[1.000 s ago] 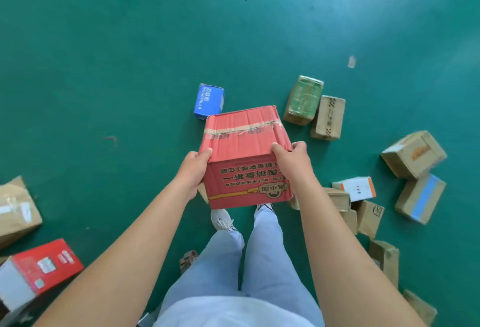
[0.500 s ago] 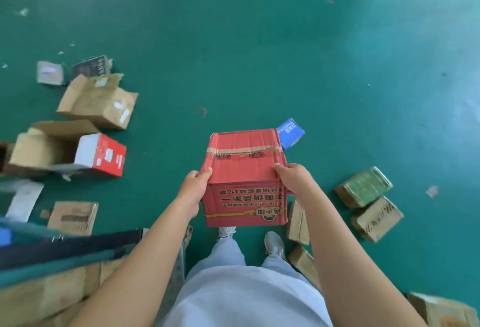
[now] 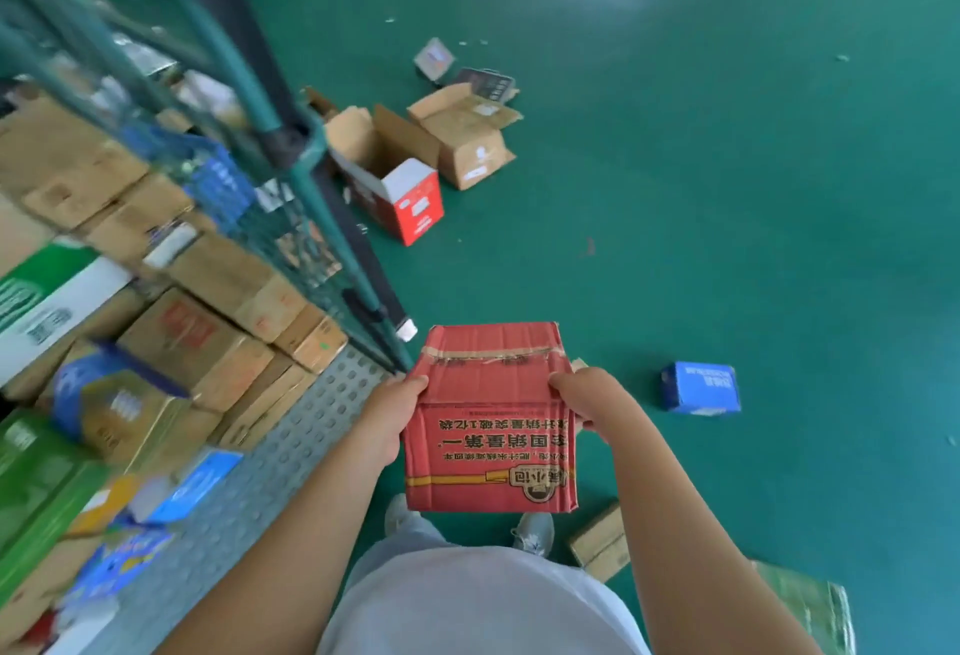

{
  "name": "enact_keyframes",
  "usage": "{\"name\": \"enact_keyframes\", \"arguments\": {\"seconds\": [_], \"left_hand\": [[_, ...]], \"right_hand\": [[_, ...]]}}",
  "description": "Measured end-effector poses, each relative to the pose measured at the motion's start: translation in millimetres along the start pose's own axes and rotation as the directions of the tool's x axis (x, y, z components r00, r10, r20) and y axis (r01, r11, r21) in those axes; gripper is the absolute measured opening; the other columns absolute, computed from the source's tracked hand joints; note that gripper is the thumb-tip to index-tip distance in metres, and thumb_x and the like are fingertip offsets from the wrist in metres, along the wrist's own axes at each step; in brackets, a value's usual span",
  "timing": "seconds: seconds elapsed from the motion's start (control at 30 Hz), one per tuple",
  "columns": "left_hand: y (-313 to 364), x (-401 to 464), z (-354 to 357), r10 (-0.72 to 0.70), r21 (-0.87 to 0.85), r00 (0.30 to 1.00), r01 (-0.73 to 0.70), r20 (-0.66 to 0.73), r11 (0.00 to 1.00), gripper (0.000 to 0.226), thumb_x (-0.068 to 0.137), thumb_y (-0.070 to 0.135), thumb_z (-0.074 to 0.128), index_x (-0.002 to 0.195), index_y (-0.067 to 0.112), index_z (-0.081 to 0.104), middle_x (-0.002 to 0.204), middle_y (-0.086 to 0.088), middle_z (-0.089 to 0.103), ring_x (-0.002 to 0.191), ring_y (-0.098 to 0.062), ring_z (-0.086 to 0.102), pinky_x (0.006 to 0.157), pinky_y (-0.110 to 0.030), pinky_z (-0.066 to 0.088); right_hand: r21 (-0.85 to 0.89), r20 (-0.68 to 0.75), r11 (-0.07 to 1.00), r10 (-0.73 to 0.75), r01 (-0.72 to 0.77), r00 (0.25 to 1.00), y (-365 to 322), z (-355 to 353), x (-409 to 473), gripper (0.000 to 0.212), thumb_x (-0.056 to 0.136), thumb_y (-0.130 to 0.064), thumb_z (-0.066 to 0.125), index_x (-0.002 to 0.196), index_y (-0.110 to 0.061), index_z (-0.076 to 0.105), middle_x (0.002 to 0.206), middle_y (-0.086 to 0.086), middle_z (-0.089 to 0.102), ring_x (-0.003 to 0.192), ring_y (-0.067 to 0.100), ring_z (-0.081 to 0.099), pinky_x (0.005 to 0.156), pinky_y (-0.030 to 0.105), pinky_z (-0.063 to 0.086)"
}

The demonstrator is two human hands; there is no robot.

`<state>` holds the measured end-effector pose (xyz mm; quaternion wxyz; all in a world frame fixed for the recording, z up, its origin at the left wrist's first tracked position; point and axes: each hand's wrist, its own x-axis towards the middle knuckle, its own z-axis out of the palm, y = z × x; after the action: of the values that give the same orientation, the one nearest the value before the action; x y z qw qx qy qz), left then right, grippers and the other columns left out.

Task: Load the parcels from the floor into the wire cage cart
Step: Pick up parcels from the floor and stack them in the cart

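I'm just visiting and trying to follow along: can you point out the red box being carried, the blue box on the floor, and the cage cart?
red box (image 3: pixel 488 379): head view, taped top face.
small blue box (image 3: pixel 698 389): head view, top face.
wire cage cart (image 3: pixel 306 186): head view, green corner post.

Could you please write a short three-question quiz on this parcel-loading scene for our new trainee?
1. True or false: both hands, left and right, grip the red box.
2. Multiple choice: the wire cage cart stands on the person's A) left, B) right, C) behind.
3. Fill in: the small parcel lying on the green floor to the right of the red box is ____ in colour.

Key
1. True: one hand on each side.
2. A.
3. Blue: the blue parcel.
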<state>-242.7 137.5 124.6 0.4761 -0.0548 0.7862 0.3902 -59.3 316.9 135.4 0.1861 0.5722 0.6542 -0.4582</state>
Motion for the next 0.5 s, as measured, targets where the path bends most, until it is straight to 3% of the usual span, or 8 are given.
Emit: {"name": "enact_keyframes", "arguments": {"seconds": [0.1,0.17,0.27,0.4,0.5], "left_hand": [[-30,-10,-51,-0.047,-0.091,0.997,0.041,-0.065,0.995,0.023,0.107,0.03,0.053,0.111,0.012,0.067,0.097,-0.015,0.075,0.082,-0.03,0.071,0.061,-0.032,0.05],[-50,-14,-83,-0.081,-0.152,0.991,0.064,-0.105,0.986,0.024,0.106,0.031,0.055,0.11,0.009,0.066,0.093,-0.015,0.074,0.077,-0.029,0.071,0.057,-0.031,0.049],[-83,-20,-140,-0.126,-0.242,0.98,0.087,-0.153,0.966,0.027,0.106,0.031,0.056,0.106,0.006,0.066,0.086,-0.015,0.072,0.073,-0.028,0.07,0.058,-0.031,0.05],[-129,-28,-220,-0.159,-0.351,0.958,0.067,-0.239,0.934,0.025,0.105,0.03,0.056,0.096,0.008,0.064,0.081,-0.013,0.071,0.069,-0.027,0.069,0.059,-0.031,0.051],[-161,-28,-277,-0.177,-0.432,0.94,0.035,-0.292,0.901,0.022,0.103,0.029,0.059,0.093,0.011,0.066,0.083,-0.012,0.073,0.074,-0.028,0.07,0.071,-0.034,0.054]], "right_hand": [[-0.121,0.085,0.99,-0.059,0.069,0.995,-40,34,-18,0.038,0.107,-0.035,0.043,0.079,-0.011,0.053,0.069,0.001,0.053,0.061,0.015,0.049,0.058,0.024,0.042],[-0.203,0.127,0.973,-0.087,0.112,0.988,-64,60,-30,0.039,0.107,-0.036,0.043,0.078,-0.012,0.053,0.07,0.0,0.054,0.06,0.014,0.049,0.058,0.024,0.04],[-0.263,0.186,0.95,-0.121,0.168,0.975,-100,112,-41,0.038,0.105,-0.039,0.047,0.084,-0.01,0.059,0.08,0.005,0.064,0.071,0.019,0.058,0.073,0.031,0.051],[-0.33,0.226,0.907,-0.191,0.26,0.955,-149,189,-65,0.046,0.101,-0.046,0.05,0.099,-0.003,0.067,0.099,0.011,0.073,0.086,0.024,0.065,0.08,0.034,0.051],[-0.335,0.245,0.886,-0.247,0.321,0.937,-184,243,-84,0.05,0.097,-0.05,0.056,0.113,-0.004,0.067,0.105,0.012,0.074,0.09,0.025,0.066,0.082,0.035,0.05]]}}
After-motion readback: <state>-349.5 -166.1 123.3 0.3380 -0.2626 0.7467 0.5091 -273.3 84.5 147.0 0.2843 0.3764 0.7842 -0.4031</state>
